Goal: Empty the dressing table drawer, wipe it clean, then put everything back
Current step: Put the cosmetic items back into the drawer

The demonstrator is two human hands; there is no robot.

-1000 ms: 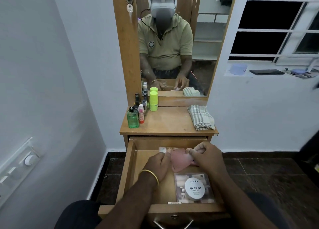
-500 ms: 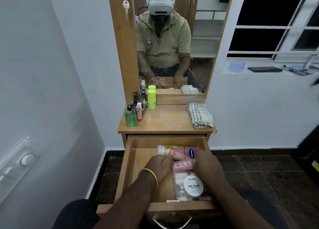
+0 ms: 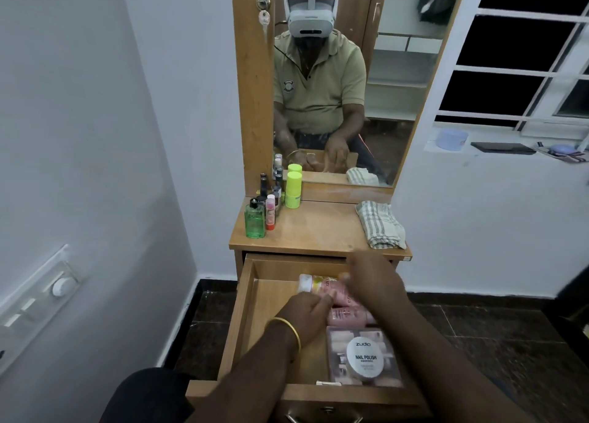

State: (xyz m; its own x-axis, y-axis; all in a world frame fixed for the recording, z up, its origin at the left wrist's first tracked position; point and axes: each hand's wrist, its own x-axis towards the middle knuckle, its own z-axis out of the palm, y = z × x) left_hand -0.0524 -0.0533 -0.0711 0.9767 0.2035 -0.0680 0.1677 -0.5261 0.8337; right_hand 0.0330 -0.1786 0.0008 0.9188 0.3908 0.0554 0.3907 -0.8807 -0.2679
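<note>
The wooden drawer (image 3: pixel 245 311) of the dressing table stands pulled out. At its back lies a pink tube (image 3: pixel 322 287) with a white cap, and a second pink tube (image 3: pixel 350 316) lies just in front of it. A clear nail polish box (image 3: pixel 365 359) sits at the front right. My left hand (image 3: pixel 302 316), with a gold bangle on the wrist, has its fingers curled against the back pink tube; the grip itself is hidden. My right hand (image 3: pixel 373 279) hovers blurred over the drawer's back right, fingers apart and holding nothing.
On the table top stand a green bottle (image 3: pixel 255 220), small bottles and a yellow-green container (image 3: pixel 293 190) at the left, with a folded checked cloth (image 3: pixel 381 225) at the right. A mirror (image 3: pixel 395 81) rises behind. A wall is close on the left; dark floor lies on both sides.
Both hands set a pink item down among the tubes at the drawer's back. My right hand then let go and lifted up and back, while my left hand stayed at the tubes.
</note>
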